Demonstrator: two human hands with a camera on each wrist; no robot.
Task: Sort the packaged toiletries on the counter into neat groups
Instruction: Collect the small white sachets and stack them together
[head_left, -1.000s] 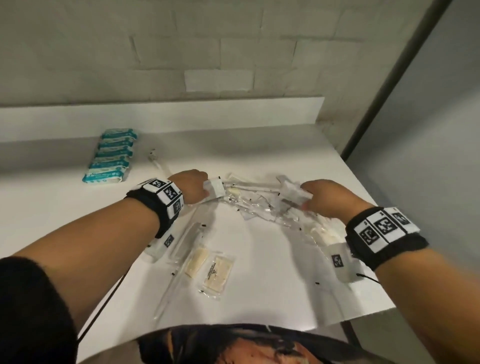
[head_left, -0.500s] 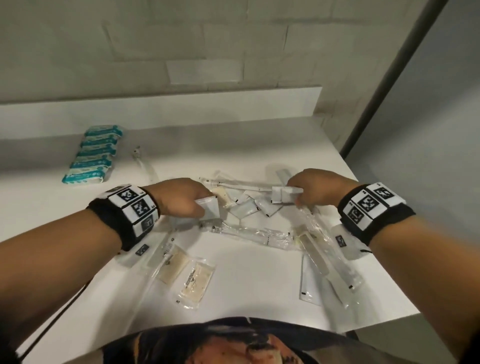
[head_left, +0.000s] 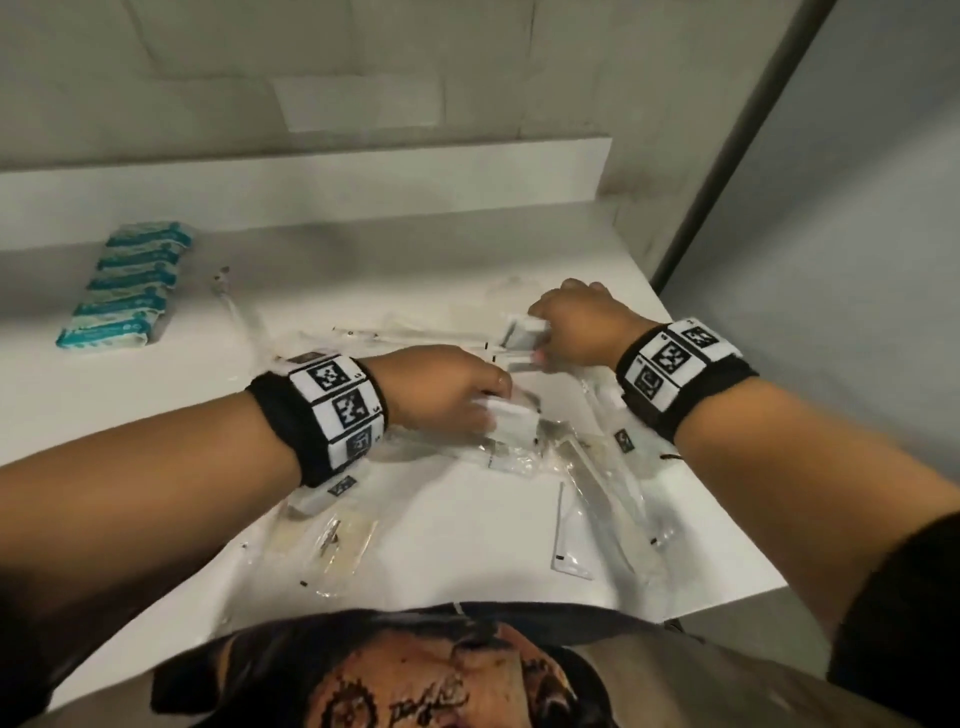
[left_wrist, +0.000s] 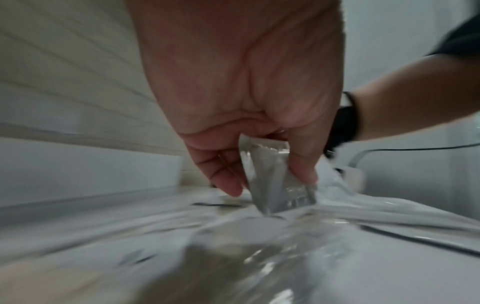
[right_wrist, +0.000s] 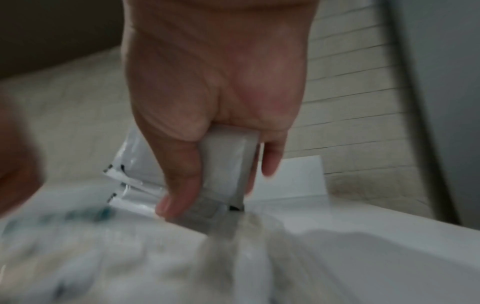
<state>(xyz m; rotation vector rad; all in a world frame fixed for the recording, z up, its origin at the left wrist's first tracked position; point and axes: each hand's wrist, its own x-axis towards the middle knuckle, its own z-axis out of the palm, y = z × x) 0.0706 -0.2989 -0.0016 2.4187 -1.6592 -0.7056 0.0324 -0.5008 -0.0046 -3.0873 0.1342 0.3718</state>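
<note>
A loose pile of clear-wrapped toiletries (head_left: 550, 447) lies across the middle of the white counter (head_left: 467, 530). My left hand (head_left: 441, 395) hovers low over the pile and pinches a small white sachet (head_left: 511, 418) between thumb and fingers; the same sachet (left_wrist: 272, 179) shows upright in the left wrist view. My right hand (head_left: 576, 325) sits further back and grips a small flat white packet (head_left: 527, 335), also seen as a packet (right_wrist: 228, 170) held between thumb and fingers. Several more white sachets (right_wrist: 130, 185) lie just behind it.
A neat row of teal and white packets (head_left: 124, 286) lies at the back left by the raised ledge (head_left: 311, 192). Beige sachets in clear wrap (head_left: 337, 545) lie near the front edge. Long clear-wrapped sticks (head_left: 608, 499) lie at the right. The counter ends at the right edge (head_left: 727, 499).
My left hand has moved right over the pile with its sachet. My right hand has moved back and slightly right, still holding its packet. The view has shifted closer.
</note>
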